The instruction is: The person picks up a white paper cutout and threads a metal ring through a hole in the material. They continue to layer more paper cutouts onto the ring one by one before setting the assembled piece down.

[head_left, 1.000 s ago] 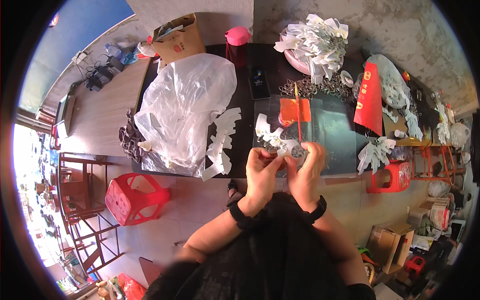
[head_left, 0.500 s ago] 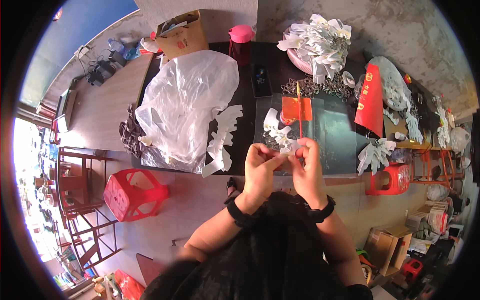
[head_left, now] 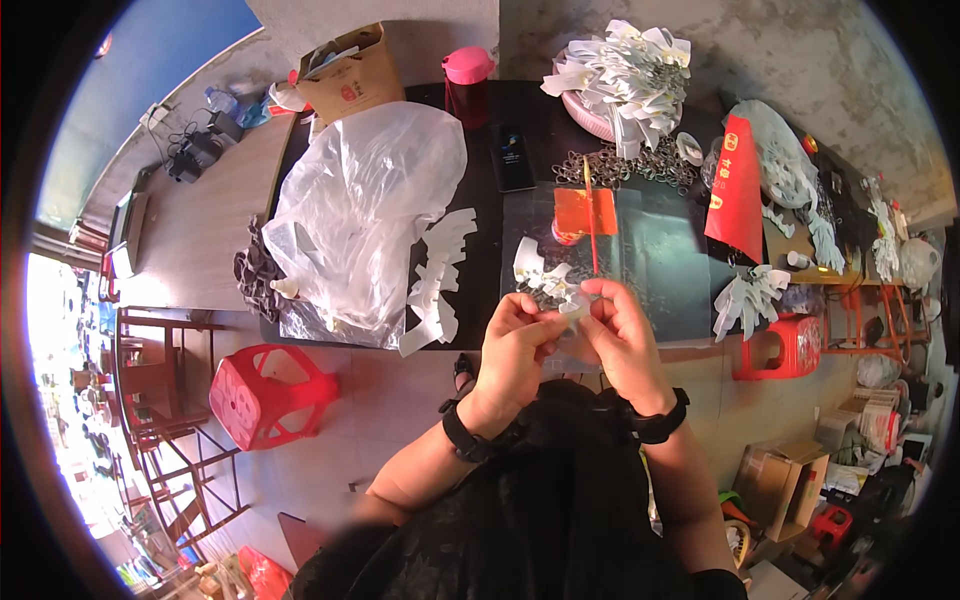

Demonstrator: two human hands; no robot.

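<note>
Near the front edge of the dark table (head_left: 487, 230), my left hand (head_left: 508, 350) and my right hand (head_left: 628, 338) meet, fingertips pinched on a small white strip (head_left: 574, 303). The fingers cover much of it. Just beyond my fingertips lies a bunch of white strips (head_left: 530, 264) with small metal pieces among them; I cannot tell whether the held strip is joined to it. Behind it are an orange-red card (head_left: 572, 212) and a thin red stick (head_left: 594, 250) with a yellow upper part, on a clear plastic sheet (head_left: 670, 265).
Metal rings (head_left: 650, 168) lie before a pink basket (head_left: 578, 112) heaped with white strips (head_left: 635, 75). Left are a phone (head_left: 515, 165), a pink-lidded container (head_left: 467, 95), a clear plastic bag (head_left: 365, 190) and a white strip sheet (head_left: 437, 280). A red packet (head_left: 735, 190) stands right.
My hands stay pinched together and have shifted slightly, with the right fingers tilted more over the strip. The bunch of strips beyond them has moved a little; the whole view has shifted slightly.
</note>
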